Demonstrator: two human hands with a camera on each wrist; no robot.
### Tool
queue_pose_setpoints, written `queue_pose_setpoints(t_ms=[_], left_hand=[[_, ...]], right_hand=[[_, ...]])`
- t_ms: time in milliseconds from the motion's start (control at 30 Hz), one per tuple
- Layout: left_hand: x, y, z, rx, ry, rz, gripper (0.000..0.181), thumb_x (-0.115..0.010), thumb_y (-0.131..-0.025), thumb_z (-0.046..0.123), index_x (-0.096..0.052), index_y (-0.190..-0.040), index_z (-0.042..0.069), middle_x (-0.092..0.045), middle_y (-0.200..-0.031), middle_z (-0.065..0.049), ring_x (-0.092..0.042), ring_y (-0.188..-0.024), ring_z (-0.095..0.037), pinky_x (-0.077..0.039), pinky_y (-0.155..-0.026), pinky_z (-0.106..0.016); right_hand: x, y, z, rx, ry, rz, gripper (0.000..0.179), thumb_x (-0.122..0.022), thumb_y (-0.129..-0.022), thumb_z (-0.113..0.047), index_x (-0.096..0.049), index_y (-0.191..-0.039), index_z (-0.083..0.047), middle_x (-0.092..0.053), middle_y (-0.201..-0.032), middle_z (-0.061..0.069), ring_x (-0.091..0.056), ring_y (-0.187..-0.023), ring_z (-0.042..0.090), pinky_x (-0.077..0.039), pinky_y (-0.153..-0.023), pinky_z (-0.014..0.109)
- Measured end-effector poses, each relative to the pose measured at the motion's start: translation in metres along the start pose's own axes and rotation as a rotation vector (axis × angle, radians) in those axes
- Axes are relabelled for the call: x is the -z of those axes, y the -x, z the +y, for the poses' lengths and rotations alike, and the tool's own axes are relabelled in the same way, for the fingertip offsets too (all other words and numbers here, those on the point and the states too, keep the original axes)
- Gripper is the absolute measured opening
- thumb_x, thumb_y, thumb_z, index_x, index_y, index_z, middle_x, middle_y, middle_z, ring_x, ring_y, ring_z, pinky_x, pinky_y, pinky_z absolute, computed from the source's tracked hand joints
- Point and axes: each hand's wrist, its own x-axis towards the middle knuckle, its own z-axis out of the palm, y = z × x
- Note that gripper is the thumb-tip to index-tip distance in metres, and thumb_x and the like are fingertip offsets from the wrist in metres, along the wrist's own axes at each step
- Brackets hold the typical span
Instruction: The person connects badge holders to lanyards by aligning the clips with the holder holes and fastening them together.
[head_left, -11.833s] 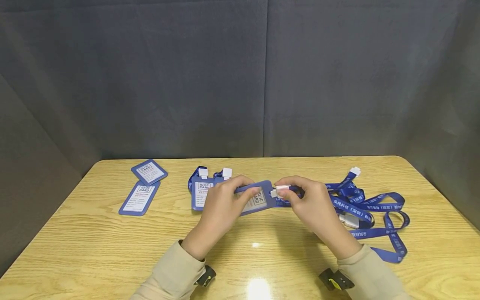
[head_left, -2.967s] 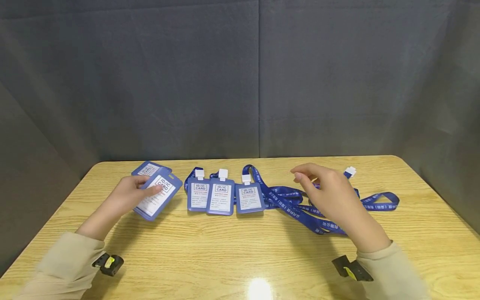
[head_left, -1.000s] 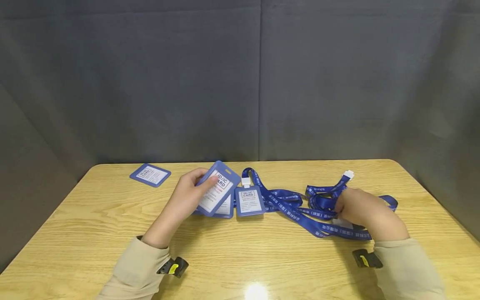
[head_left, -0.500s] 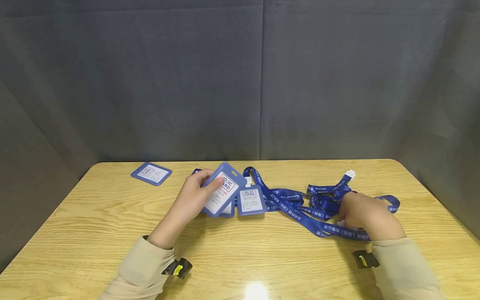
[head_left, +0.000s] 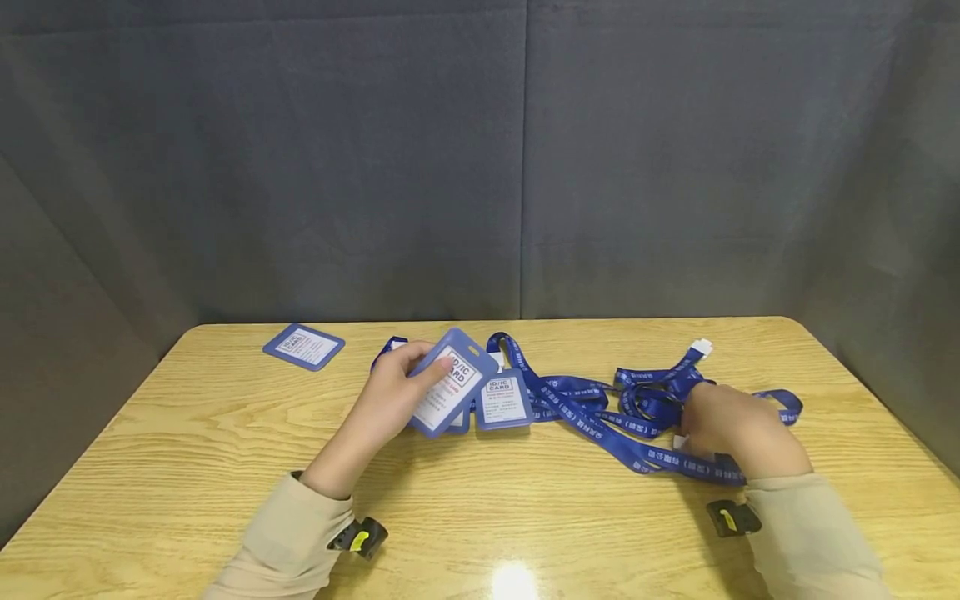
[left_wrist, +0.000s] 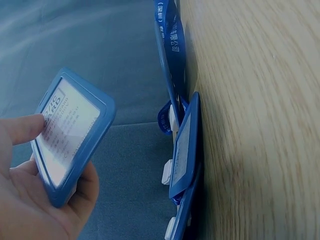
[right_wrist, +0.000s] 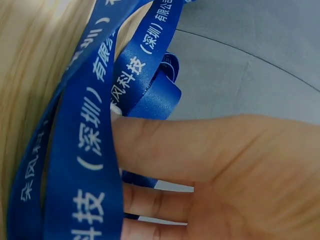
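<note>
Head view: my left hand pinches a blue card holder, thumb across its printed front, and holds it tilted above the wooden table. Behind it, partly covered, lies a row of badges. My right hand reaches down into a heap of blue straps; its fingertips are hidden, so I cannot tell whether they grip anything. A white clip points out from the heap's far side. A second card holder lies at the left, near the far edge. Left wrist view: the held card holder is apart from the badges. Right wrist view: a lettered strap passes in front of my fingers.
</note>
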Motion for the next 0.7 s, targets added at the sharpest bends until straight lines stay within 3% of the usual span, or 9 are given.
queue_pose_setpoints(t_ms=[333, 467, 600, 700], left_hand=[[-0.001, 0.001, -0.001, -0.008, 0.001, -0.011, 0.024, -0.063, -0.098, 0.018, -0.067, -0.114, -0.001, -0.065, -0.095, -0.011, -0.058, -0.078, -0.018, -0.047, -0.071, -0.030], [-0.002, 0.001, -0.002, -0.009, -0.002, -0.015, 0.025, -0.063, -0.098, 0.018, -0.067, -0.115, 0.000, -0.066, -0.097, -0.012, -0.058, -0.080, -0.019, -0.047, -0.071, -0.030], [-0.002, 0.001, -0.003, -0.011, -0.012, -0.022, 0.027, -0.062, -0.099, 0.019, -0.066, -0.117, -0.001, -0.066, -0.100, -0.012, -0.059, -0.082, -0.019, -0.047, -0.072, -0.030], [-0.002, 0.001, -0.004, -0.010, -0.014, -0.033, 0.028, -0.062, -0.099, 0.019, -0.065, -0.119, -0.001, -0.066, -0.100, -0.012, -0.059, -0.081, -0.019, -0.048, -0.071, -0.030]], right_hand=[[0.002, -0.002, -0.003, -0.019, -0.037, -0.005, 0.021, -0.080, -0.084, -0.019, -0.074, -0.091, -0.001, -0.063, -0.081, 0.008, -0.054, -0.070, 0.024, -0.047, -0.066, 0.045], [0.006, 0.000, -0.006, 0.043, -0.087, 0.044, 0.025, -0.081, -0.083, -0.018, -0.074, -0.097, 0.000, -0.069, -0.087, 0.009, -0.059, -0.072, 0.022, -0.051, -0.068, 0.047], [0.009, 0.001, -0.013, 0.091, -0.126, 0.117, 0.023, -0.074, -0.090, -0.019, -0.071, -0.102, 0.000, -0.069, -0.084, 0.006, -0.059, -0.071, 0.020, -0.051, -0.065, 0.044], [0.011, 0.002, -0.017, 0.113, -0.126, 0.200, 0.028, -0.068, -0.094, -0.022, -0.069, -0.107, 0.003, -0.071, -0.090, 0.013, -0.065, -0.076, 0.028, -0.051, -0.069, 0.050]])
